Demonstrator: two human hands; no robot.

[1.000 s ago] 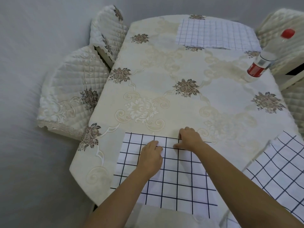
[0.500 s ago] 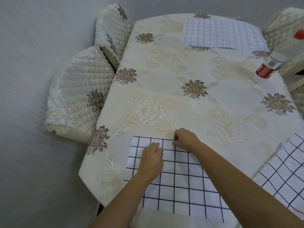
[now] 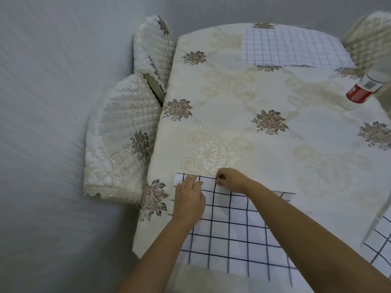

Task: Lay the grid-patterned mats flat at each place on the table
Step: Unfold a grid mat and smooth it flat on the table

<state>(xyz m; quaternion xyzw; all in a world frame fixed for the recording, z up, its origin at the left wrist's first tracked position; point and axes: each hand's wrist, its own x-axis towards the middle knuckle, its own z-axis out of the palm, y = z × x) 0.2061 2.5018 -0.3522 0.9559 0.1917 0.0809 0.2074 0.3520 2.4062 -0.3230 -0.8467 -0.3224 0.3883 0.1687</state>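
Observation from my remote station, head view only.

The near mat (image 3: 232,235), a white rectangular sheet with bold dark grid lines, lies on the near end of the table (image 3: 264,98), which is covered by a cream cloth with brown flower motifs. Its far edge runs just below a pale scroll motif. Its near edge reaches the table's near rim.

The left hand (image 3: 189,203) lies palm down on the near mat with fingers straight, holding nothing. I note that its fingertips now reach the far edge close to the far left corner; a second ago they sat a row further in. The right hand (image 3: 229,180) has its fingers curled at the far edge, thumb and fingertip pinching it. This hand has shifted leftward along that edge, and the two hands are now almost touching.

A far mat (image 3: 292,49), white with finer grid lines, lies flat at the table's far end, unchanged. A third mat (image 3: 380,240) of bold grid pattern shows partly at the right margin, less of it than before because the camera has swung left.

A white bottle with a red label (image 3: 364,89) stands near the right edge, blurred. Its red cap has passed out of view. Quilted cream chair covers (image 3: 120,144) stand against the table's left side.
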